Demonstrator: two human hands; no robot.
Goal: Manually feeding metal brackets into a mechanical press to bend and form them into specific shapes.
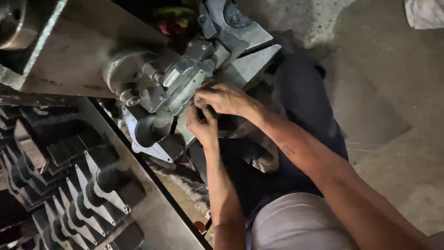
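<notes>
Left hand: the left hand (202, 125) is curled low against the lower edge of the grey metal casting (178, 85), fingers bent in tight; whether they pinch anything cannot be made out, since the spot is dark and the other hand covers it.
Right hand: the right hand (224, 98) lies just above the left and touches it, fingers folded down onto the same edge of the casting; the fingertips are hidden, so what it grips, if anything, cannot be told.
Casting: it is a pale, blocky metal part with round bosses and a bolt-like stub, sitting tilted in the machine fixture (240, 32) at the top middle of the view, right under both hands.
Flanged part: a tube-shaped piece on a bright flat flange (150, 134) sits just below and left of the casting, close to the left hand.
Surface: a worn metal surface (78, 51) spreads across the upper left.
Rack: rows of matching dark flanged parts (92, 194) are lined up at lower left, well apart from the hands.
Floor: bare concrete floor (393, 92) is on the right, with a pale cloth (423, 13) in the top corner.
</notes>
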